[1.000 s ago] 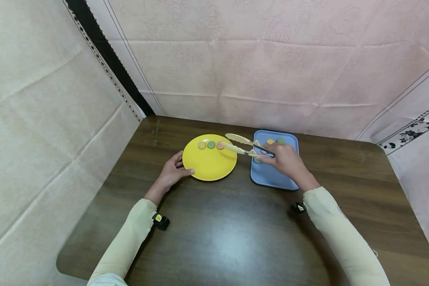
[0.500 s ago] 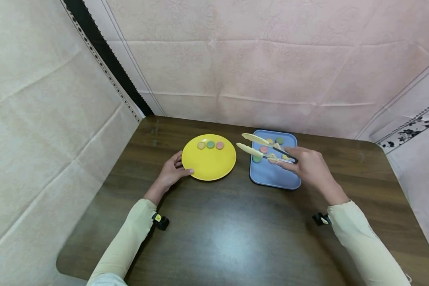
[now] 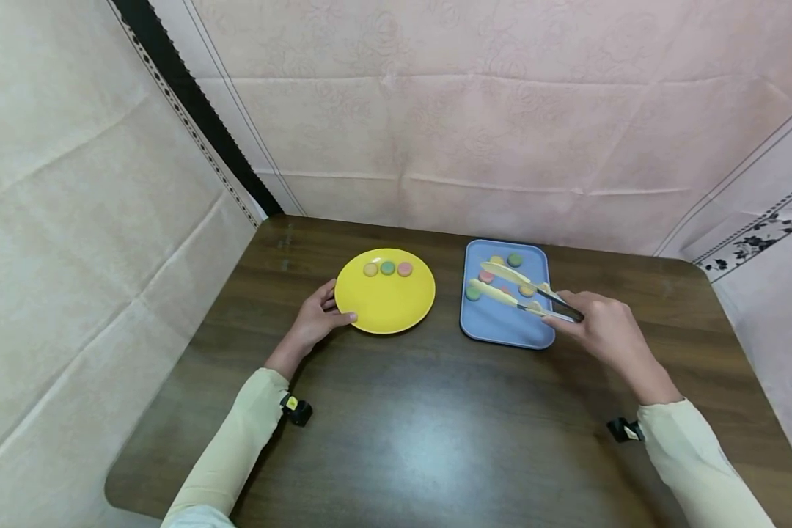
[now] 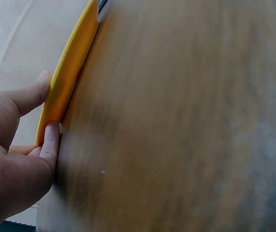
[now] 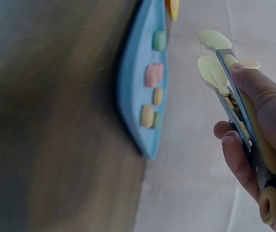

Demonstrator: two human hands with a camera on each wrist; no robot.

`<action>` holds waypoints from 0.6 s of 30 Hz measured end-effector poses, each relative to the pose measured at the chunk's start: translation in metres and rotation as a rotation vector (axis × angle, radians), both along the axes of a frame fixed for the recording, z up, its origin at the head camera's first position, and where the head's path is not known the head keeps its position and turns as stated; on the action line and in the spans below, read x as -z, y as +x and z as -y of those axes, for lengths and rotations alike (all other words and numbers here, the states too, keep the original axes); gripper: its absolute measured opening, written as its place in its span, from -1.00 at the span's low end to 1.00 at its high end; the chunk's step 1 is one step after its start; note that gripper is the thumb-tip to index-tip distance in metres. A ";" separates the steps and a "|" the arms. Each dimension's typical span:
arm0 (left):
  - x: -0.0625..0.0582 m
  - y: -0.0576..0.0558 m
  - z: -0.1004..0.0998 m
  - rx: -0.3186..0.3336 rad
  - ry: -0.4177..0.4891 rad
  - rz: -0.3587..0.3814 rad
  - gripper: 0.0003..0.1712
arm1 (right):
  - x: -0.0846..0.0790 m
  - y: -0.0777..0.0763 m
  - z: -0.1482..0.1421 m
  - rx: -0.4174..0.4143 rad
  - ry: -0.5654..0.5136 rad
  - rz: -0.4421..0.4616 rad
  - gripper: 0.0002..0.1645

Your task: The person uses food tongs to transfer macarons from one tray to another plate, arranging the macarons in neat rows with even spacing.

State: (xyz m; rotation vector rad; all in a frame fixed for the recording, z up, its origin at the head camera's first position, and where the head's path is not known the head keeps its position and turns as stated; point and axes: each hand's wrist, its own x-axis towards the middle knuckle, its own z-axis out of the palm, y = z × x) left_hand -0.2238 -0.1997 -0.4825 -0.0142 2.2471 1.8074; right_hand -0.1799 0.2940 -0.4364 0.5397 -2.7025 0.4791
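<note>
While the head view takes in the whole brown wood-grain table (image 3: 396, 411), it shows the left hand (image 3: 318, 317) holding the near-left rim of a round, glossy yellow plate (image 3: 385, 304). Near the plate's far edge lie three small round pieces in a row: a pale yellow disc (image 3: 370, 270), a green disc (image 3: 387, 268) and a pink disc (image 3: 405, 269). To the right, apart from the plate, is a light-blue rectangular tray (image 3: 501, 326) with rounded corners, carrying more green, pink and yellow discs. The right hand (image 3: 603, 326) grips metal tongs with cream scalloped tips (image 3: 493, 292); from above, their spread ends overlap the tray and partly hide a pink disc.

From the left wrist, the plate appears nearly edge-on, close against the table, and the grasp becomes clear: one digit lies on the upper face while another presses the rim from the table side. The discs on it are out of sight here.

From the right wrist, the tongs stand well clear of the tray, which the head view cannot tell. Six discs show in the tray, thick and chunky from the side, and a tan ring (image 5: 268, 205) appears at the handle end.
</note>
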 end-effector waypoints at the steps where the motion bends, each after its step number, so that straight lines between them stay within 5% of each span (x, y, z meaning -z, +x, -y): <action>1: 0.000 0.000 0.000 -0.001 0.000 -0.003 0.09 | 0.002 0.002 -0.003 0.006 0.002 0.005 -0.37; 6: 0.001 -0.001 0.000 0.004 0.007 -0.016 0.09 | 0.015 0.010 -0.015 0.026 -0.006 0.013 -0.42; 13: 0.030 -0.014 0.007 -0.003 0.003 -0.037 0.12 | 0.029 0.021 -0.025 0.082 -0.017 0.097 -0.36; 18: 0.030 -0.012 0.007 -0.012 -0.002 -0.047 0.13 | 0.035 0.022 -0.030 0.106 -0.008 0.135 -0.29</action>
